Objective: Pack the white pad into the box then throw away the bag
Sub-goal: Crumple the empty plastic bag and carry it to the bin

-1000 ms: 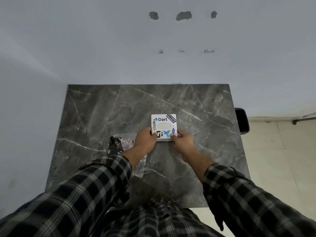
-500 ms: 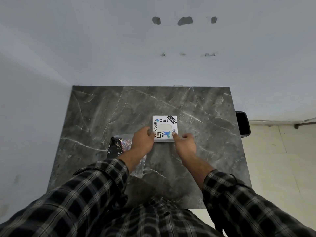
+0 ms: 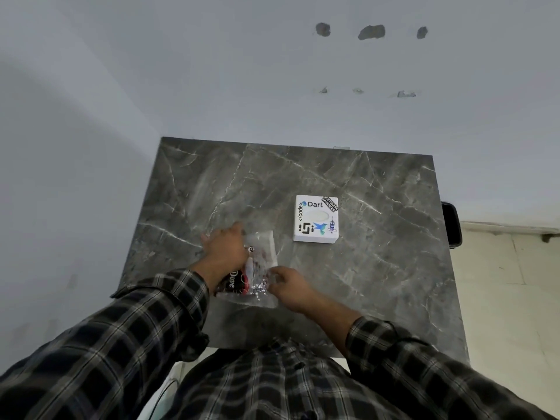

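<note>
A white square box [image 3: 315,219] covered in stickers lies flat and closed on the grey marble table [image 3: 378,207], free of both hands. To its left lies a crinkled clear plastic bag [image 3: 257,268] with dark printed contents. My left hand [image 3: 225,250] rests on the bag's left side, fingers spread over it. My right hand [image 3: 289,284] pinches the bag's lower right edge. The white pad is not visible.
A dark bin [image 3: 451,224] stands on the floor just past the table's right edge. A pale wall runs behind and to the left of the table. Tiled floor lies to the right.
Both hands let go of the sticker box and moved left and toward me onto the plastic bag. The box stays where it was.
</note>
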